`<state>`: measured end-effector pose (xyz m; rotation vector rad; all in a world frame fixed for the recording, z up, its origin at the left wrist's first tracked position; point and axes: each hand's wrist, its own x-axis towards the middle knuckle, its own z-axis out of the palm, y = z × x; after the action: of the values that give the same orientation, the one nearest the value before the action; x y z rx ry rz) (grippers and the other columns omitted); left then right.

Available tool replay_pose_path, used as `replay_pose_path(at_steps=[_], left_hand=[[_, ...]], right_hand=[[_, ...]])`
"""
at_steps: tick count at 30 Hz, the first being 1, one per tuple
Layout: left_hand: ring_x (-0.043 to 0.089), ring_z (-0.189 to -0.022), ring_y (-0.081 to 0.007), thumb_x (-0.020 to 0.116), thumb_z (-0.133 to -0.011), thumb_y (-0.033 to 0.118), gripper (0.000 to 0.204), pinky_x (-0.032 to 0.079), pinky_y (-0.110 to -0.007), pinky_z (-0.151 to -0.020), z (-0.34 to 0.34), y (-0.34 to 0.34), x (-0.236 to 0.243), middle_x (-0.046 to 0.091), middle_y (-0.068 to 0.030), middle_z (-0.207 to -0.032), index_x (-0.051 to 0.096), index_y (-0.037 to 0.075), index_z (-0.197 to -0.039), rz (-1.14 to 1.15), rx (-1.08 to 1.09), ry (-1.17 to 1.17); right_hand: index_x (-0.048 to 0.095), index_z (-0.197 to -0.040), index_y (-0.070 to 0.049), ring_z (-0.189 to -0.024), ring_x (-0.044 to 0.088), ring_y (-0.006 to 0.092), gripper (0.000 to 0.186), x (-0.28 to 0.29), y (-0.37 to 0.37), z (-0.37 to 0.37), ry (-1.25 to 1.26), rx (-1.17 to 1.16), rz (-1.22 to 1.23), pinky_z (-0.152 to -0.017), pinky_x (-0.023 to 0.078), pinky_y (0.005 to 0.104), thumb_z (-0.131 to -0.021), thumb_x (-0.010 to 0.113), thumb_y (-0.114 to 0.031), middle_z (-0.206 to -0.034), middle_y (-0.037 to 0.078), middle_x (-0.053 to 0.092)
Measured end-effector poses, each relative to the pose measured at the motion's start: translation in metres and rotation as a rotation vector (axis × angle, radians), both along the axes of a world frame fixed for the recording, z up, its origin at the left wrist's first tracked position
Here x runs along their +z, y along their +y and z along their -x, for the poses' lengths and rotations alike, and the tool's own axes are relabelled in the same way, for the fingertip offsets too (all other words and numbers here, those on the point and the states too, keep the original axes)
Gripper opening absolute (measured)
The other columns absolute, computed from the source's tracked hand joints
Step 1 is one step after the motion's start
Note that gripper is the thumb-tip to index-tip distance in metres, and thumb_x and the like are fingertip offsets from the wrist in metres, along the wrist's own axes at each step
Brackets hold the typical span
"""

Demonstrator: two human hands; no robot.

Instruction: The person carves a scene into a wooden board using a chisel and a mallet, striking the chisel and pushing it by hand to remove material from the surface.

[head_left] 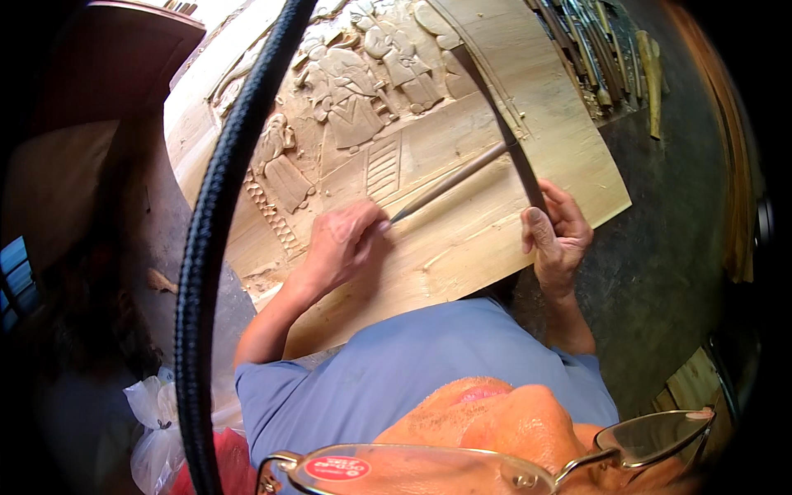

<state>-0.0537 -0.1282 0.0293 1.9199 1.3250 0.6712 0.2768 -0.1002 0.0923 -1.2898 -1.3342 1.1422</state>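
Note:
A wooden panel (462,256) carved in relief with robed figures (351,95) lies in front of me. My left hand (342,243) is closed around the lower end of a slim carving chisel (450,183), low over the panel's plain near part. Its blade tip is hidden by my fingers. The shaft slants up to the right, and its upper end meets a long dark flat bar (513,148) in this view. My right hand (561,235) grips the near end of that bar, thumb on one side and fingers on the other, by the panel's right edge.
Many carving tools (594,49) lie bunched beyond the panel's far right, with a pale wooden mallet-like stick (650,82) beside them. A black braided cable (216,214) crosses the left. Plastic bags (161,421) sit at lower left. Dark furniture (107,58) stands at far left.

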Motion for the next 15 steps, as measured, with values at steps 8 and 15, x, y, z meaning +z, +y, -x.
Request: replay_pose_path(at_steps=[8,15], left_hand=[[0.069,-0.078,-0.0361,0.076,-0.096,0.004,0.007,0.053,-0.045,-0.069,0.066,-0.068,0.013,0.067,-0.0154,-0.087,0.070,0.004,-0.100,0.253,0.054,0.054],[0.061,-0.071,-0.0318,0.077,-0.096,0.000,0.008,0.048,-0.041,-0.066,0.063,-0.071,0.022,0.063,-0.0144,-0.083,0.069,0.000,-0.098,0.259,0.130,0.016]], right_hand=[[0.067,-0.137,0.005,-0.061,0.053,0.0049,0.033,-0.004,0.032,-0.010,0.063,-0.156,-0.103,-0.052,0.043,0.0229,-0.112,0.072,-0.016,-0.080,0.002,0.064],[0.065,-0.119,-0.002,-0.056,0.053,0.0073,0.033,0.002,0.052,-0.022,0.178,-0.233,-0.124,-0.052,0.037,0.0226,-0.119,0.060,-0.034,-0.077,0.004,0.065]])
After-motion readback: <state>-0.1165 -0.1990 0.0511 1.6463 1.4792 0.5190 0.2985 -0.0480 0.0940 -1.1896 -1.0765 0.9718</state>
